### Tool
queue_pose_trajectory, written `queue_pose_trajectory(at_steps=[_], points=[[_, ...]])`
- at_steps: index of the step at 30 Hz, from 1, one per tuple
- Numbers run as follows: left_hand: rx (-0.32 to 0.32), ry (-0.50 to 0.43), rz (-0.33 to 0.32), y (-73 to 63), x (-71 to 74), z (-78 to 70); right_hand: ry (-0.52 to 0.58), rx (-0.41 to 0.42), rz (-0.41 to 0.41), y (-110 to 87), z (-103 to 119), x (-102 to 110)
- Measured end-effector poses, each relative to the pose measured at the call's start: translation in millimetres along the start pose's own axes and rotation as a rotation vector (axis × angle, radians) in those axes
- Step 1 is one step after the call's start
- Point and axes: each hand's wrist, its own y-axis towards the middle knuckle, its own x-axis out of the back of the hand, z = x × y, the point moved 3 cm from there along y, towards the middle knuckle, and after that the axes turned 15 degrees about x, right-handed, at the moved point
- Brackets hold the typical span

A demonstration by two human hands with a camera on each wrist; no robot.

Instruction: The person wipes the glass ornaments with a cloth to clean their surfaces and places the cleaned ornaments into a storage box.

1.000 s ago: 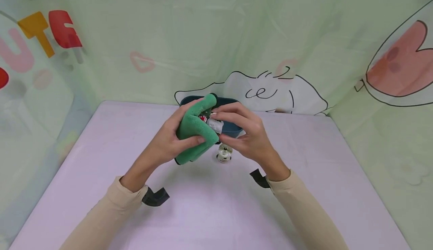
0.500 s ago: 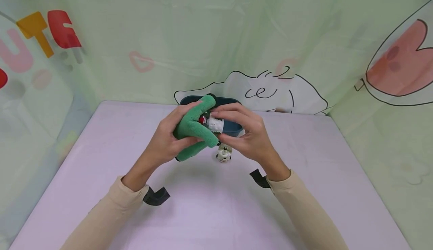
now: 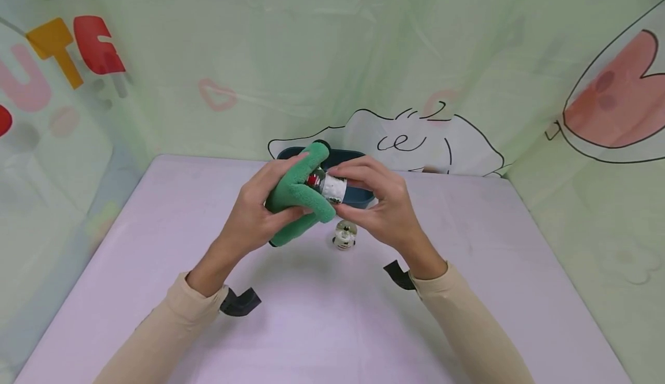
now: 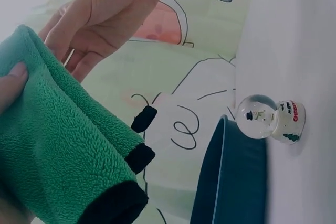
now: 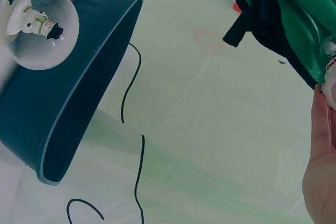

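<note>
Above the table my left hand (image 3: 254, 208) grips a folded green towel (image 3: 288, 196) with dark trim, its thumb on the near fold. Between the towel's folds sits the glass end of a small snow globe (image 3: 333, 189); red shows inside the glass. My right hand (image 3: 379, 196) holds this globe's white base between thumb and fingers. A second snow globe (image 3: 344, 237) stands upright on the table below the hands. In the left wrist view, that standing globe (image 4: 286, 120) has a snowman inside and a lettered white base. The left wrist view shows the towel hiding the held globe.
A dark blue basin (image 3: 359, 198) stands behind the hands near the table's back edge, just behind the standing globe. A pale green printed curtain (image 3: 332, 60) encloses the back and sides. The table (image 3: 322, 326) has a light lilac cover.
The towel's folds have shifted around the held snow globe, whose white base now shows more fully and has turned. Both hands stay in nearly the same place. The standing globe and basin are unmoved.
</note>
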Motion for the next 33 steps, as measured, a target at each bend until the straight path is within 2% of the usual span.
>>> queue_pose_trajectory(at_steps=[8, 11, 15, 21, 28, 33], points=[[-0.068, 0.064, -0.021, -1.8, 2.1, -1.1, 0.197, -0.132, -0.001, 2.4, -1.2, 5.4], [-0.087, 0.071, -0.029, -2.1, 2.1, -1.4, 0.230, -0.180, -0.008, 1.9, -0.3, 6.7], [-0.093, 0.078, -0.046, -2.6, 1.5, -1.3, 0.233, -0.199, -0.022, 2.8, 0.7, 7.0], [-0.070, 0.058, -0.048, -3.8, 2.5, 2.0, 0.207, -0.187, -0.046, 3.8, -0.1, 7.3], [0.001, -0.033, 0.046, -2.9, 3.3, 4.4, 0.206, -0.097, -0.048, 5.2, -1.1, 7.8], [0.027, -0.030, 0.097, -1.1, 1.0, 2.9, 0.221, -0.023, -0.046, 5.9, -1.0, 6.7]])
